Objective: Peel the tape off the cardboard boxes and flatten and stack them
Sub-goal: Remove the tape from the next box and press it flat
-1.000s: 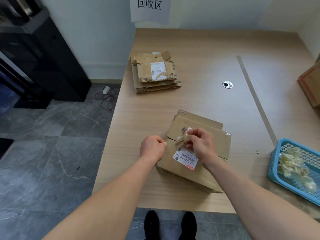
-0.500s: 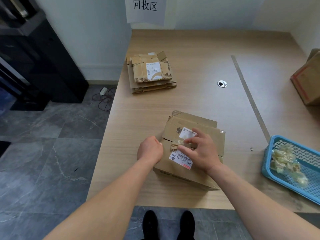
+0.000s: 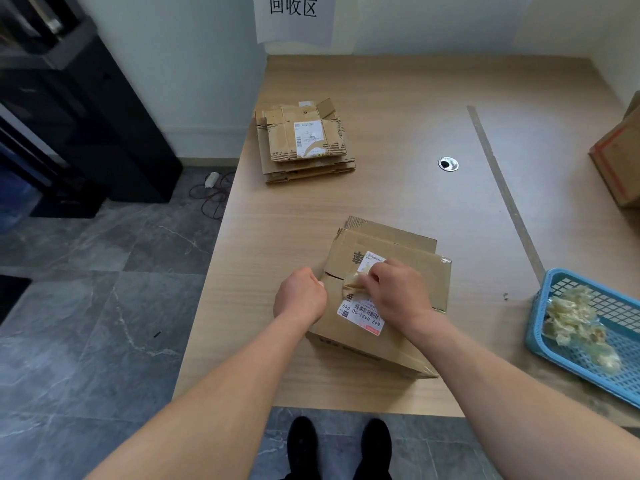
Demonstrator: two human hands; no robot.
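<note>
A taped cardboard box [image 3: 408,271] with a white barcode label lies near the table's front edge. My right hand [image 3: 398,292] rests on its top and pinches a crumpled strip of clear tape [image 3: 353,284] at the box's left side. My left hand [image 3: 301,294] is a fist against the box's left edge; whether it grips the edge is hidden. A stack of flattened boxes [image 3: 304,143] lies at the table's far left.
A blue plastic basket [image 3: 585,344] holding wads of peeled tape sits at the right front. Another cardboard box [image 3: 620,157] stands at the right edge. A round cable hole [image 3: 447,164] and a seam strip cross the wooden table [image 3: 398,188]. Left of it is the grey floor.
My right hand lowered onto the box top, then shifted slightly back, still pinching the tape strip. My left hand stayed at the box's left edge. The view shifted a little.
</note>
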